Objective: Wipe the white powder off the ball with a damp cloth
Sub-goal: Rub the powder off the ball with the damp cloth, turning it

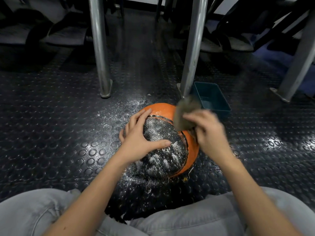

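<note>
Head view: orange-and-black rubber ball (163,150) on dark studded rubber floor (51,133), just beyond the knees.
L hand (139,133) lies wide and flat on ball's left side, fingers spread. R hand (208,132), blurred, grips grey-brown cloth (185,113) at ball's far-right top. White powder (158,160) streaks black panel and floor nearby. Teal plastic tub (213,97) just beyond, far right.

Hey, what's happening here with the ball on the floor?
A person steadies the ball with the left hand spread on it. The right hand grips a grey cloth at the ball's far side, blurred. Much white powder streaks the dark panel and dusts the floor; a teal tub sits behind.
</note>
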